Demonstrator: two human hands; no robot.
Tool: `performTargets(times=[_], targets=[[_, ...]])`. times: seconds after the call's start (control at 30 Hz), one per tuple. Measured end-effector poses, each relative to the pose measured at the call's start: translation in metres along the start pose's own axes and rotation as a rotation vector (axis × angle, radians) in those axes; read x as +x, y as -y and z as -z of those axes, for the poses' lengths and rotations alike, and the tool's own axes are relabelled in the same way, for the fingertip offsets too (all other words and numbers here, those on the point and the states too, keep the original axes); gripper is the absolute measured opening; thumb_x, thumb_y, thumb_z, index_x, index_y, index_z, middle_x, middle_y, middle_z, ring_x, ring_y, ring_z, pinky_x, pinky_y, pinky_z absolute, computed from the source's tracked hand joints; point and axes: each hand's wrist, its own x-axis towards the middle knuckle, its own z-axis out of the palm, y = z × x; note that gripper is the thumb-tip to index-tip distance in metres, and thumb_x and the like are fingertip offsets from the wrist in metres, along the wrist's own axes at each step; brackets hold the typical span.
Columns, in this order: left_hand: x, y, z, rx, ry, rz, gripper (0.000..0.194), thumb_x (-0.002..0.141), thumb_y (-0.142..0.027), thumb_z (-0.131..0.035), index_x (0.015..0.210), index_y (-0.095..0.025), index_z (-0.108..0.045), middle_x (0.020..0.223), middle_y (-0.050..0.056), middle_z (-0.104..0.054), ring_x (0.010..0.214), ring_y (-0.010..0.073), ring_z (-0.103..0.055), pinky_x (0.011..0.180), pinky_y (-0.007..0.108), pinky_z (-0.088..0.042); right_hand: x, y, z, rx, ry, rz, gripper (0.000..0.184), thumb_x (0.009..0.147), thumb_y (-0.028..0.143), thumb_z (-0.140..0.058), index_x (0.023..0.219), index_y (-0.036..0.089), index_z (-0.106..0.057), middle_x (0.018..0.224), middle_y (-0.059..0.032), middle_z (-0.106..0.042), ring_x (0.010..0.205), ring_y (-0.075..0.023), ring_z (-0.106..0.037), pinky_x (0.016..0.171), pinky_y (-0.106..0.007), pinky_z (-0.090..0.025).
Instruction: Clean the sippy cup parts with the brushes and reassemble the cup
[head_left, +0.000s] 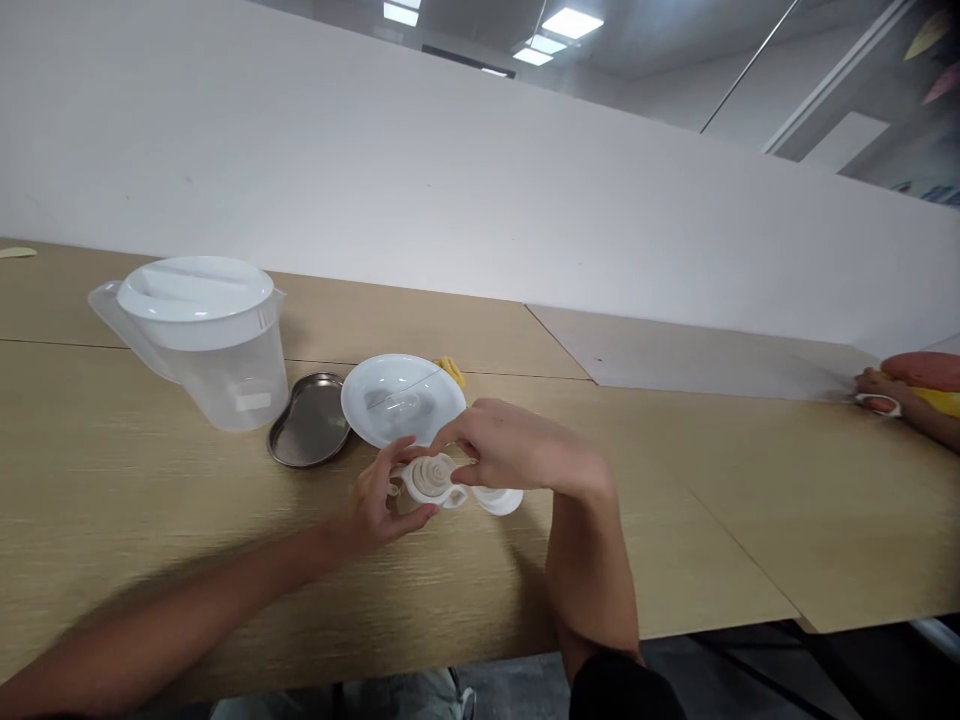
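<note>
My left hand (382, 495) is wrapped round the left side of a small white cup (455, 496) with a looped handle on its right. A cream spiral (435, 475) fills the cup's round top; whether it is a lid or contents, I cannot tell. From above, my right hand (499, 445) bends down with index finger and thumb at the spiral's edge, gripping the cup's top. Just right of the cup, partly under my right hand, lies a small white dish (501, 502). Behind is a white bowl (356, 395) holding a clear rounded piece (403, 405) and a thin rod.
A lidded clear pitcher (225, 370) stands at the left, beside a metal kidney tray (309, 425). A yellow item (451, 371) lies behind the bowl. At the far right, another person's hand (877, 385) is on the table (720, 480). A white wall (420, 180) rises behind.
</note>
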Motion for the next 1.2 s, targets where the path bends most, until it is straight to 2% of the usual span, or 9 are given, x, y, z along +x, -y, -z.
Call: performTargets(times=[0.17, 0.27, 0.53, 0.87, 1.0, 1.2], targets=[[0.002, -0.003, 0.002, 0.021, 0.010, -0.015, 0.073, 0.077, -0.035, -0.070, 0.138, -0.020, -0.032, 0.117, 0.012, -0.065, 0.101, 0.0248, -0.066, 0.082, 0.035, -0.057, 0.003, 0.005, -0.005, -0.039, -0.001, -0.024, 0.019, 0.075, 0.023, -0.065, 0.093, 0.024, -0.073, 0.076, -0.0023, -0.065, 0.076, -0.0168, -0.057, 0.061, -0.025, -0.031], [0.004, -0.006, 0.003, 0.034, 0.001, -0.019, 0.070, 0.079, -0.038, -0.068, 0.137, -0.020, -0.033, 0.114, 0.012, -0.066, 0.096, 0.0252, -0.067, 0.078, 0.036, -0.057, 0.004, 0.008, -0.005, -0.061, -0.005, -0.041, 0.020, 0.075, 0.023, -0.065, 0.094, 0.023, -0.073, 0.079, -0.0034, -0.066, 0.080, -0.0186, -0.059, 0.063, -0.026, -0.033], [0.003, -0.002, 0.004, 0.020, 0.040, -0.029, 0.075, 0.078, -0.036, -0.070, 0.139, -0.020, -0.030, 0.118, 0.014, -0.064, 0.102, 0.0254, -0.065, 0.081, 0.036, -0.056, 0.003, 0.004, -0.009, -0.100, -0.035, -0.067, 0.021, 0.076, 0.030, -0.065, 0.094, 0.022, -0.071, 0.076, -0.0045, -0.065, 0.080, -0.0200, -0.059, 0.061, -0.027, -0.031], [0.003, -0.004, 0.004, 0.018, 0.042, -0.020, 0.072, 0.080, -0.037, -0.068, 0.139, -0.019, -0.030, 0.118, 0.014, -0.063, 0.101, 0.0240, -0.065, 0.082, 0.035, -0.056, 0.008, 0.012, -0.008, -0.131, -0.011, -0.091, 0.019, 0.079, 0.028, -0.059, 0.082, 0.017, -0.074, 0.072, -0.0067, -0.068, 0.070, -0.0181, -0.060, 0.055, -0.027, -0.027], [0.003, -0.005, 0.004, -0.002, 0.047, -0.009, 0.072, 0.079, -0.036, -0.069, 0.138, -0.020, -0.030, 0.117, 0.012, -0.064, 0.100, 0.0230, -0.065, 0.079, 0.033, -0.056, 0.008, 0.011, -0.008, -0.148, -0.006, -0.096, 0.019, 0.077, 0.028, -0.061, 0.086, 0.018, -0.074, 0.074, -0.0069, -0.069, 0.071, -0.0190, -0.061, 0.055, -0.027, -0.028], [0.003, -0.004, 0.004, -0.009, 0.053, -0.014, 0.073, 0.079, -0.034, -0.069, 0.139, -0.020, -0.030, 0.118, 0.014, -0.063, 0.101, 0.0240, -0.064, 0.082, 0.035, -0.055, 0.007, 0.011, -0.007, -0.155, -0.004, -0.103, 0.019, 0.076, 0.029, -0.062, 0.087, 0.019, -0.073, 0.075, -0.0066, -0.069, 0.073, -0.0201, -0.062, 0.056, -0.027, -0.030]])
